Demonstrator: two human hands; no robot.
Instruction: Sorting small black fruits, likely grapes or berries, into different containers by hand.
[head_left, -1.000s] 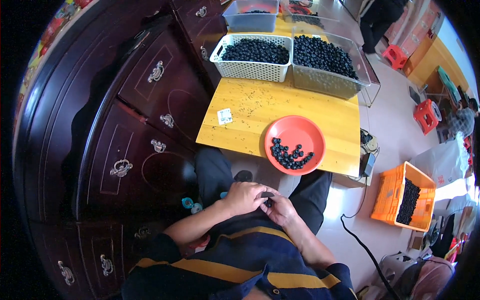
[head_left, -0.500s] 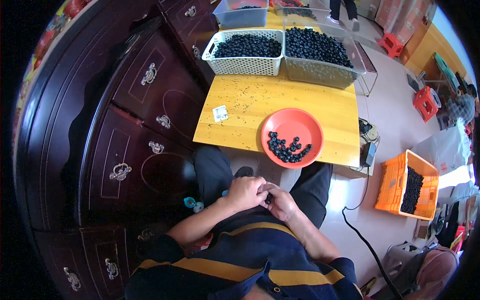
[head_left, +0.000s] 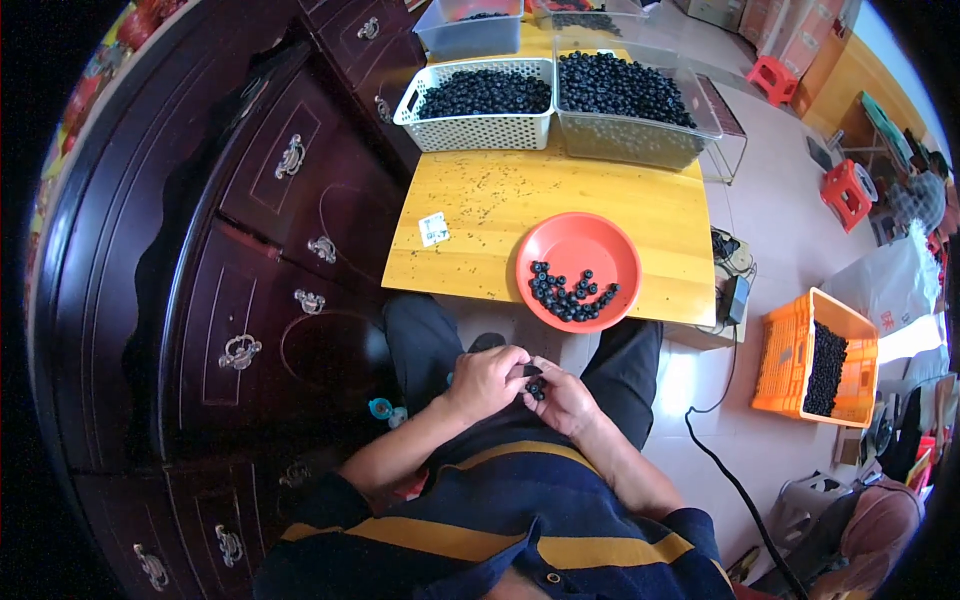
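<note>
My hands meet above my lap, just below the table edge. My right hand (head_left: 562, 402) is curled round several small black round parts (head_left: 537, 391), which show between its fingers. Against it, my left hand (head_left: 486, 384) is closed with thumb and fingers pinched; a dark piece shows at its fingertips, too small to make out. Beyond them, a red bowl (head_left: 580, 238) sits at the table's near edge with several black round parts (head_left: 576, 301) lying in its lower half. Some of these have a hole in the middle.
On the yellow table (head_left: 455, 265) stand a white perforated basket (head_left: 475, 136) and a clear bin (head_left: 630, 148), both full of black parts. A white paper square (head_left: 434, 229) lies left. Dark drawers (head_left: 240, 300) flank my left; an orange crate (head_left: 775, 370) and black cable (head_left: 735, 480) are right.
My hands have parted slightly, and the right hand has opened a little, showing more black parts in it. The view has shifted slightly; the bowl's contents look the same.
</note>
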